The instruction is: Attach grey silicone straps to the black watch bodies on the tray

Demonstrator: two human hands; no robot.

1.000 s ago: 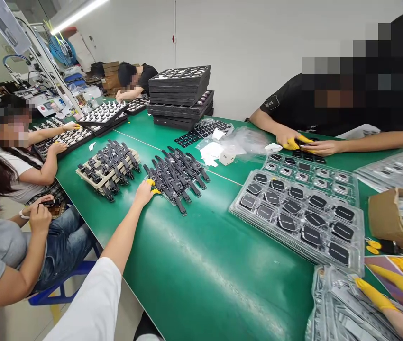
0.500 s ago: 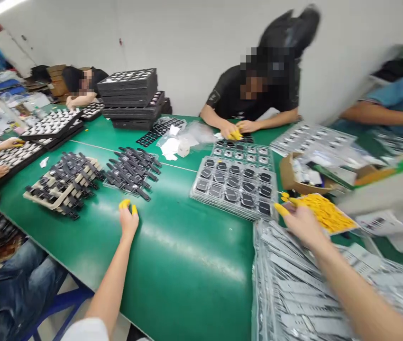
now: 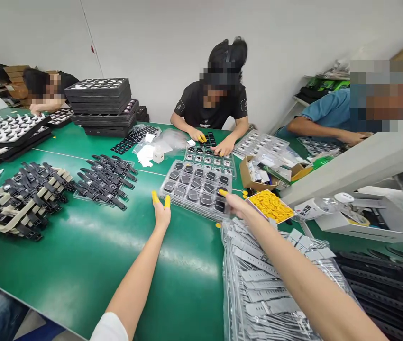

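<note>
My left hand (image 3: 161,214) is open, thumb and finger apart in yellow finger cots, just off the front left corner of a stack of clear plastic trays (image 3: 168,193). Square black watch bodies (image 3: 196,183) lie in the compartments of the top tray. My right hand (image 3: 239,204) reaches over the right edge of that stack, one yellow-tipped finger stretched out; its other fingers are partly hidden, and contact with the tray is unclear. Beneath my right forearm lie grey watch straps (image 3: 258,275) in clear plastic wrapping.
Dark watches (image 3: 105,182) lie in rows on the left, beside a beige rack of watches (image 3: 5,222). A box of yellow finger cots (image 3: 271,205), a cardboard box (image 3: 249,173) and a bottle (image 3: 315,208) stand right. A co-worker (image 3: 212,106) handles parts opposite; black trays (image 3: 98,102) are stacked behind.
The view has turned to the right. My left hand has come closer to the tray stack. My right hand has moved onto the stack's right edge, away from the box of finger cots.
</note>
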